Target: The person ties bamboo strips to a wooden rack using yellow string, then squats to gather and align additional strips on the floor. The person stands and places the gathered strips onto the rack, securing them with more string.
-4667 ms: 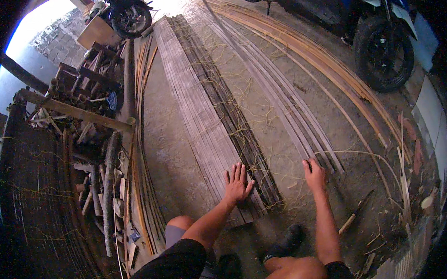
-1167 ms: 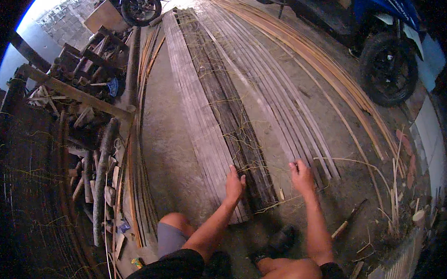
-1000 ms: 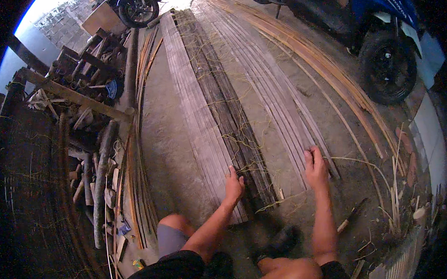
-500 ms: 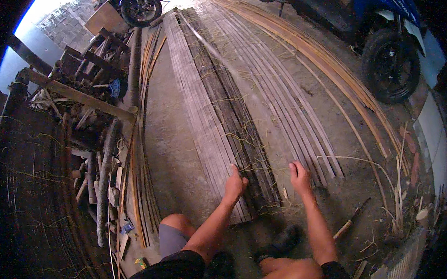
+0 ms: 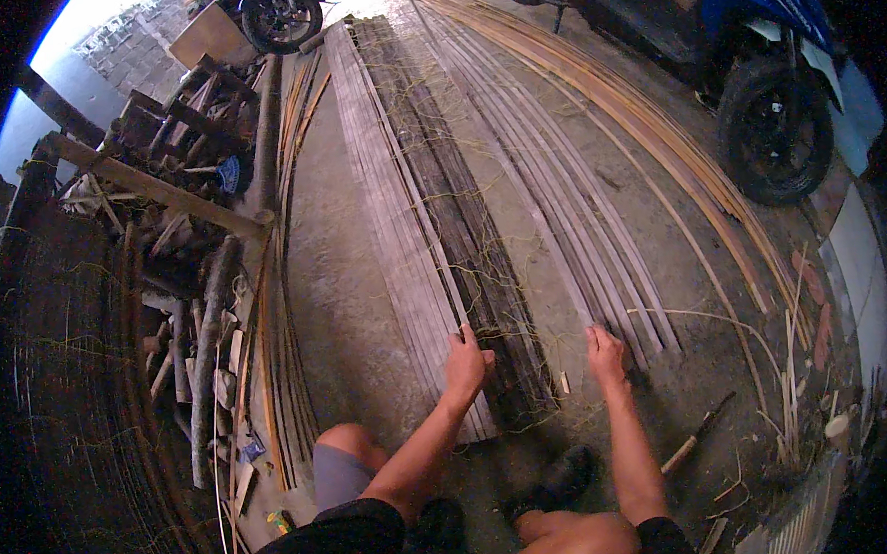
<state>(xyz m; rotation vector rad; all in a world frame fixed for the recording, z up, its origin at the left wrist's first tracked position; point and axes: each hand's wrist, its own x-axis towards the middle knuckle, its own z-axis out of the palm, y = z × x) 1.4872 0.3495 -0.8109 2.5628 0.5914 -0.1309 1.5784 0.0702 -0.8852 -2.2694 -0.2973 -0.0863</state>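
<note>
Bare forearms, left hand (image 5: 464,360) and right hand (image 5: 605,354) uncovered, no gloves, rings or watch visible, dark short sleeves at the lower edge, grey shorts (image 5: 341,477), bare knees, dark shoe (image 5: 561,478)

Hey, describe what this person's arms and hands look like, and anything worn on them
Both forearms are bare from the lower edge of the picture up to the hands; no sleeve shows on either. The left hand and the right hand wear no gloves. No watch, band or ring can be made out, though the hands are small in this view. Nearer the body, dark clothing shows at the lower edge.
</note>
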